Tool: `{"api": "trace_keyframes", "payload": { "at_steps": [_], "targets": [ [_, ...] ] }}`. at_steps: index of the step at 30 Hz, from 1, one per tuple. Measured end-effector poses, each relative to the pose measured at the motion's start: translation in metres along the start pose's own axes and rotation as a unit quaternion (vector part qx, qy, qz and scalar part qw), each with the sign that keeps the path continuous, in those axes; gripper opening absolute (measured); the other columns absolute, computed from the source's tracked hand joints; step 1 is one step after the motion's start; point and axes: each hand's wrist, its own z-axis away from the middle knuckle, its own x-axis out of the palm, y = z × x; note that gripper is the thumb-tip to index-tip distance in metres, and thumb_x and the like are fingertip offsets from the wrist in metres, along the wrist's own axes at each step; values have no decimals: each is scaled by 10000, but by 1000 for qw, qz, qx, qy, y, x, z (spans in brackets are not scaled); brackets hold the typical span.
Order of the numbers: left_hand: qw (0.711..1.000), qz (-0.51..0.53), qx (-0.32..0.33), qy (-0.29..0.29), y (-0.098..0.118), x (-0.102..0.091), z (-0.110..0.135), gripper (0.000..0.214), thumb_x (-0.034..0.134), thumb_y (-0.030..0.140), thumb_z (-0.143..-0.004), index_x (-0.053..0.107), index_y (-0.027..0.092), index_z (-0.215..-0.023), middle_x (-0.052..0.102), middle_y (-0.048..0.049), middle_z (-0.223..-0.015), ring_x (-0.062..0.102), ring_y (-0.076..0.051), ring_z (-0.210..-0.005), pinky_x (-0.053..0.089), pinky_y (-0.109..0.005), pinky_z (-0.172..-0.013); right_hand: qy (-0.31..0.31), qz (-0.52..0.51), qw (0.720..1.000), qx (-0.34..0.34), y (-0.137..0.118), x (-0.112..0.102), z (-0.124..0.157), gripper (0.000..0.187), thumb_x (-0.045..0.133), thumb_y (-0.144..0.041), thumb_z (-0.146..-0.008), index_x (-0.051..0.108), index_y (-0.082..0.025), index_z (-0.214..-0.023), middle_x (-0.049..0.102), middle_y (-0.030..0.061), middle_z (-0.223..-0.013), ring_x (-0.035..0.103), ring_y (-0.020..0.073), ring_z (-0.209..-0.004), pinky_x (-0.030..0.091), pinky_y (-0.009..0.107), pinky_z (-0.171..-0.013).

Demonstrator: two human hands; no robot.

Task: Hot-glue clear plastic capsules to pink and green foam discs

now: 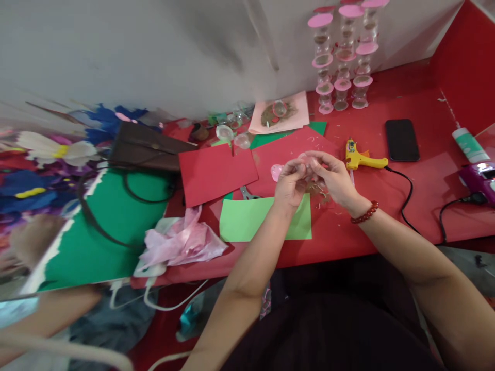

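- The fingers (299, 166) of both hands are bunched together, their tips meeting and pinched on a small pinkish piece (308, 158). It is too small and too covered to make out its shape.
- The left hand (290, 183) and right hand (334, 178) are held together above the middle of the red worktop (425, 206), and the piece sits between them.
- A pink disc (277, 171) sticks out just past the left hand's knuckles and touches that hand. I cannot tell whether it is gripped.
- A red bead bracelet (365, 212) circles the right wrist.
- A light green sheet (247, 219) lies flat below the hands, near the front edge of the worktop.
- Red sheets (214, 172) overlap just behind it, and the scissors (247, 194) peek out between the two.
- A yellow glue gun (361, 159) lies just right of the right hand, with its black cord trailing toward the front edge.
- A black phone (402, 139) lies face down beyond the gun, toward the back right corner.
- A glue bottle (467, 144) and a purple tool (479, 178) sit at the right edge.
- Stacks of clear cups (342, 56) with pink discs between them stand at the back edge against the wall.
- A pink card (280, 113) with a brown smear lies beside the stacks.
- A crumpled pink bag (181, 242) rests at the front edge to the left of the hands.
- A dark green sheet (104, 232) and a brown pouch (147, 147) lie farther left.
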Motion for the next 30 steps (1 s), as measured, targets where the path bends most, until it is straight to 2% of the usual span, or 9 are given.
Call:
{"api": "trace_keyframes", "payload": {
  "at_steps": [5, 9, 11, 15, 17, 20, 22, 25, 30],
  "targets": [
    [999, 25, -26, 26, 4, -3, -2, 222, 741, 81, -890, 735, 279, -788, 698, 67, -696, 636, -109, -638, 551, -283, -722, -31, -1, 999, -15, 1, -4, -2, 429, 787, -490, -874, 733, -255, -1229, 607, -38, -740, 512, 100, -568, 437, 248, -490],
    [999, 9, -50, -2, 10, -7, -3, 119, 752, 213, -936, 748, 313, -872, 721, 64, -723, 657, -135, -634, 577, -325, -730, -61, 18, 998, -12, -7, -3, 0, 399, 715, -416, -936, 702, -269, -1307, 614, -41, -715, 516, 114, -562, 470, 271, -525],
    [998, 20, -51, 7, 12, -5, -2, 97, 728, 241, -961, 744, 310, -895, 747, 57, -764, 694, -147, -678, 594, -343, -765, -65, 22, 998, -12, -10, -3, 1, 376, 685, -406, -953, 695, -276, -1306, 615, -39, -708, 519, 121, -555, 464, 277, -521],
    [993, 81, -71, 43, 16, 2, 1, 158, 661, 140, -981, 715, 269, -907, 774, 50, -850, 762, -139, -857, 596, -382, -999, 28, 56, 997, -44, -8, -6, -1, 229, 698, -456, -945, 721, -251, -1045, 601, -28, -707, 491, 116, -543, 434, 284, -514],
    [989, 104, -93, 53, 18, 7, 3, 171, 617, 120, -997, 707, 259, -958, 759, 49, -823, 763, -130, -841, 578, -411, -1068, 93, 75, 991, -61, -4, -8, -4, 288, 703, -519, -934, 671, -240, -868, 568, -28, -679, 497, 119, -583, 446, 286, -557],
    [984, 120, -121, 55, 22, 13, 7, 205, 560, 149, -1031, 702, 267, -1120, 771, 39, -874, 769, -131, -832, 572, -444, -1094, 139, 85, 985, -58, 1, -10, -7, 397, 766, -617, -856, 632, -244, -840, 615, -13, -785, 562, 136, -734, 497, 292, -685],
    [983, 120, -131, 51, 24, 14, 8, 234, 549, 167, -1040, 690, 272, -1194, 786, 26, -933, 774, -137, -848, 578, -442, -1081, 102, 51, 993, -11, 2, -10, -8, 462, 801, -675, -793, 647, -248, -881, 653, 1, -864, 597, 150, -810, 520, 303, -749],
    [987, 94, -119, 50, 21, 12, 7, 174, 659, 202, -995, 704, 269, -1149, 778, 26, -918, 766, -130, -853, 587, -368, -1028, 17, -23, 997, 67, 0, -8, -5, 494, 849, -682, -735, 653, -238, -825, 675, 10, -838, 619, 162, -810, 530, 314, -759],
    [999, -16, -39, -12, 13, 9, 7, 224, 835, 392, -877, 759, 253, -1034, 792, -5, -991, 740, -140, -889, 579, -289, -888, 35, -80, 993, 75, -4, -5, -2, 431, 916, -551, -687, 624, -239, -742, 655, -12, -751, 580, 139, -707, 495, 290, -652]
  ]
}}
